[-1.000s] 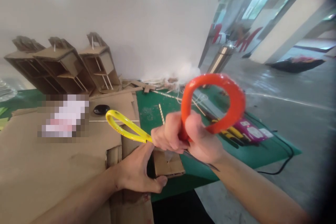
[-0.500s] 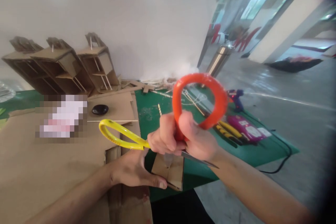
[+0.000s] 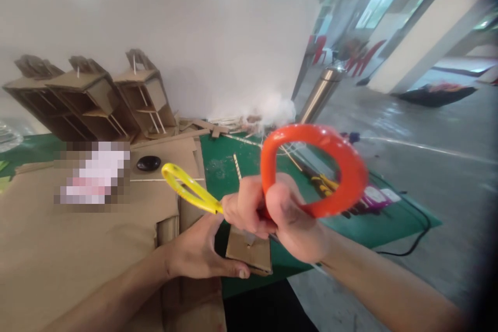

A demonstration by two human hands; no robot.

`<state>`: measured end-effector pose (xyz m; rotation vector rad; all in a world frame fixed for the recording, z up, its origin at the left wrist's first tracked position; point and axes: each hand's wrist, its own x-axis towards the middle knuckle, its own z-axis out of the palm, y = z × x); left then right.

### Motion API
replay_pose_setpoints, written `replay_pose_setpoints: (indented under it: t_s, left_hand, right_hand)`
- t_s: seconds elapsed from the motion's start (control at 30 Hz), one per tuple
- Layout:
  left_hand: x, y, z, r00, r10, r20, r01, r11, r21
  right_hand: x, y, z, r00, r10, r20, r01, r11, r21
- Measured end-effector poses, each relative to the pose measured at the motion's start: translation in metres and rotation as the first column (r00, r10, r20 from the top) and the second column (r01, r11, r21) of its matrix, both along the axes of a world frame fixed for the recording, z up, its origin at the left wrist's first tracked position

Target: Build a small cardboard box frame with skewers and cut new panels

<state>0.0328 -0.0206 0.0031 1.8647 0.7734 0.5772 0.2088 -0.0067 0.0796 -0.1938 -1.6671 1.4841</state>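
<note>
Cardboard fills your left: three tall cardboard frames (image 3: 143, 83) before the white partition (image 3: 218, 52), then a glossy black oval object (image 3: 148, 163) on a flat sheet (image 3: 58, 249). Next along, your left hand (image 3: 196, 249) has its thumb spread against the near edge of a small cardboard block (image 3: 252, 262); the fingers are partly hidden, so I can't tell how firmly they clasp it. That block sits over the green surface (image 3: 220, 158), under your right hand (image 3: 268, 212), which is wrapped around the splayed scissors (image 3: 355, 166), one blade apparently pointing into the block's top. Careful: too much push, or the block tilting, could make the tip skid into that thumb or tear the cardboard.
</note>
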Motion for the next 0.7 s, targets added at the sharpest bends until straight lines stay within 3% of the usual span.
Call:
replay_pose_setpoints:
  t_s: [0.1,0.2,0.27,0.43,0.57,0.7]
  left_hand:
    - [0.004,-0.004,-0.002,0.992,0.115,-0.056,-0.108,0.988,0.111]
    - [0.009,-0.009,-0.005,0.972,0.206,-0.118,-0.178,0.961,0.213]
    - [0.011,-0.011,-0.005,0.96,0.24,-0.146,-0.199,0.947,0.253]
    - [0.009,-0.01,0.001,0.974,0.192,-0.123,-0.168,0.968,0.186]
    - [0.004,-0.001,0.006,0.994,0.084,-0.063,-0.081,0.996,0.038]
    - [-0.001,0.004,0.005,1.0,-0.004,-0.018,0.004,1.0,-0.02]
  right_hand:
    - [-0.003,-0.012,-0.004,0.979,-0.19,-0.074,0.191,0.982,0.004]
    - [-0.003,-0.024,-0.012,0.916,-0.382,-0.121,0.383,0.924,-0.013]
    - [0.001,-0.026,-0.016,0.9,-0.42,-0.112,0.423,0.906,-0.004]
    - [0.008,-0.01,-0.013,0.985,-0.154,-0.08,0.151,0.988,-0.038]
    - [0.006,0.003,-0.005,0.992,0.029,-0.119,-0.042,0.993,-0.108]
    - [0.005,0.003,-0.003,0.991,0.035,-0.13,-0.051,0.991,-0.121]
